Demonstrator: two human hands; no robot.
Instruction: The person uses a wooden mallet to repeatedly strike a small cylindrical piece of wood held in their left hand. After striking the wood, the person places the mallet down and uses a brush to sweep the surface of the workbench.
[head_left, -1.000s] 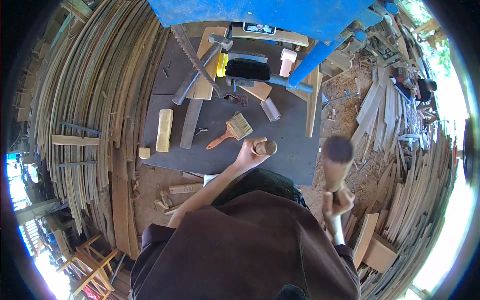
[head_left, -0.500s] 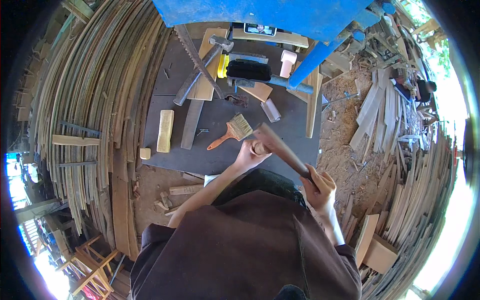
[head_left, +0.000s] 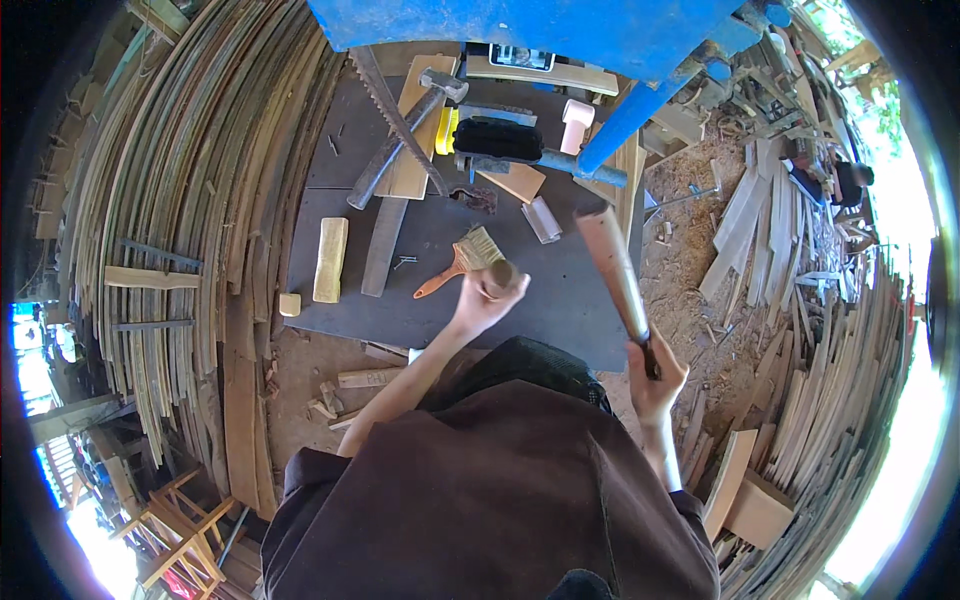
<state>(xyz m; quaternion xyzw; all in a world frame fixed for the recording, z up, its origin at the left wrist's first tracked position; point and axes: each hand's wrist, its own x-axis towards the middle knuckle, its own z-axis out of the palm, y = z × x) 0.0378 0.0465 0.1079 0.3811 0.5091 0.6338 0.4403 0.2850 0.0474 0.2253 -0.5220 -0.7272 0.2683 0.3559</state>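
My left hand [head_left: 480,312] is closed round a short brown wooden piece with a rounded end [head_left: 502,276], held upright over the front of the dark table. My right hand [head_left: 655,380], farther right, grips the narrow dark end of a long brown bar [head_left: 613,262]. The bar slants up and away, its broad end over the table's right part; its exact kind is unclear. Just beyond my left hand lies a paintbrush [head_left: 452,270] with an orange-brown handle, its bristles partly covered by the wooden piece. The two held things are apart.
On the dark table [head_left: 360,300] lie a hammer [head_left: 400,145], a saw blade [head_left: 392,112], a pale wood block [head_left: 330,260] and a pink pipe fitting [head_left: 576,125]. A blue metal frame [head_left: 530,30] overhangs the far side. Stacked planks [head_left: 215,150] line the left.
The long bar has swung away to the right with my right hand, leaving the wooden piece. My left hand has shifted slightly left with that piece, now in front of the brush bristles.
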